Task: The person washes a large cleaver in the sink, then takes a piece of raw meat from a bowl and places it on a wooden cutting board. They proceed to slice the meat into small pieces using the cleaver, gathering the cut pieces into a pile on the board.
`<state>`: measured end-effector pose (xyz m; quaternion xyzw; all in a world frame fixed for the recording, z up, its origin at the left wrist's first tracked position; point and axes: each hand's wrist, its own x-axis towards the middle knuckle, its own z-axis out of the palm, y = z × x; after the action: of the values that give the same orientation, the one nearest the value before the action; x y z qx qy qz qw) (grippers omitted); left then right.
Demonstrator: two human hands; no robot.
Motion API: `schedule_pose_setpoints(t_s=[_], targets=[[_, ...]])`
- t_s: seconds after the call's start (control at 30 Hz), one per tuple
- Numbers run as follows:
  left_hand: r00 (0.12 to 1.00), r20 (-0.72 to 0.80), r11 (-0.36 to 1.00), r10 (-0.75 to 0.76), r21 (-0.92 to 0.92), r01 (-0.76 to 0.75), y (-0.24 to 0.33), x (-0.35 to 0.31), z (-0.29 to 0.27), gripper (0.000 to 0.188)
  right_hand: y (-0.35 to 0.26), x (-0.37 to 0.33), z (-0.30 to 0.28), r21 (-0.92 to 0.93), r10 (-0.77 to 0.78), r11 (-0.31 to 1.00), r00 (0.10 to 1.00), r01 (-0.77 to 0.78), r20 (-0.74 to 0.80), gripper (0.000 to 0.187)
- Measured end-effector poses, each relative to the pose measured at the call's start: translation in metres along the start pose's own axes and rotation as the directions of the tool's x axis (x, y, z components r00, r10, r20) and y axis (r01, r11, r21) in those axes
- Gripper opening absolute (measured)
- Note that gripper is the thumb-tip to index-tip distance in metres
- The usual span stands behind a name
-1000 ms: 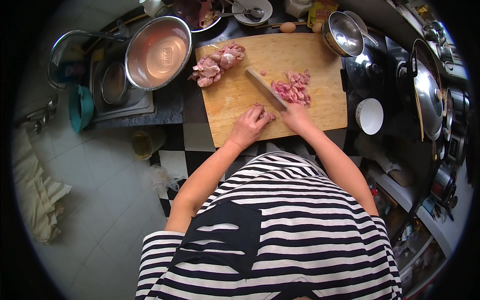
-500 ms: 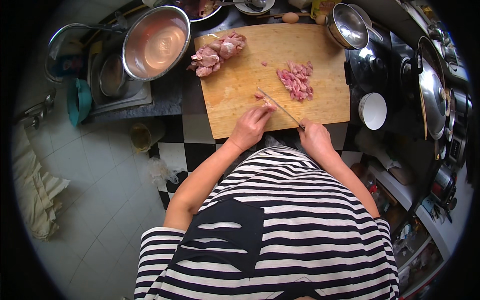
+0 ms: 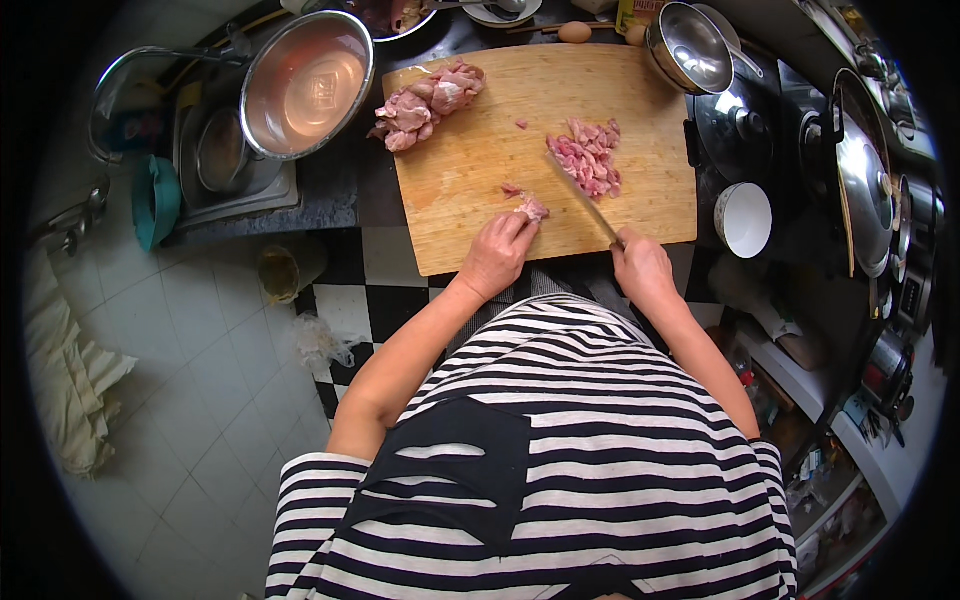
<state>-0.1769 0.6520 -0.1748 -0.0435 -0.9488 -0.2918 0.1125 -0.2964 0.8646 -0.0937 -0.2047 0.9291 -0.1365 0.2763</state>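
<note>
A wooden cutting board [image 3: 470, 205] lies across the counter before me. My left hand [image 3: 497, 252] has its fingers closed on a small piece of raw meat [image 3: 533, 208] near the board's front edge. In my right hand [image 3: 643, 264] is the handle of a knife [image 3: 590, 205]; its blade slants up and left, the tip beside a pile of cut meat [image 3: 590, 155]. The blade is apart from the piece under my left fingers. A larger heap of raw meat [image 3: 428, 105] rests at the board's far left corner.
A big metal basin [image 3: 308, 85] stands left of the board, by the sink [image 3: 250, 195]. Metal bowls [image 3: 690, 48] overlap the far right corner. A white bowl [image 3: 743, 220] and a lidded pan [image 3: 735, 130] are on the right. An egg [image 3: 574, 33] lies behind the board.
The knife has moved right, away from the meat at my left fingers and toward the cut pile. My right hand shifted slightly right; my left keeps its place on the meat.
</note>
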Motion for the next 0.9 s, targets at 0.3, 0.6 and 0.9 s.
schedule_pose_setpoints(t_s=[0.3,0.6,0.9], targets=[[0.999,-0.035,0.999,-0.001,0.038,0.002,0.001,0.004,0.003,0.031,0.003,-0.006,0.01,-0.013,0.035,0.999,0.994,-0.034,0.099,0.016],[1.0,-0.013,0.999,-0.018,-0.036,0.017,0.008,0.015,-0.002,0.032,-0.001,-0.012,-0.005,0.066,0.042,0.997,0.999,-0.043,0.023,0.017],[0.999,-0.049,1.0,0.003,0.02,-0.002,0.003,0.021,0.014,0.03,0.001,-0.021,0.001,-0.054,-0.026,0.998,0.991,0.033,0.132,0.012]])
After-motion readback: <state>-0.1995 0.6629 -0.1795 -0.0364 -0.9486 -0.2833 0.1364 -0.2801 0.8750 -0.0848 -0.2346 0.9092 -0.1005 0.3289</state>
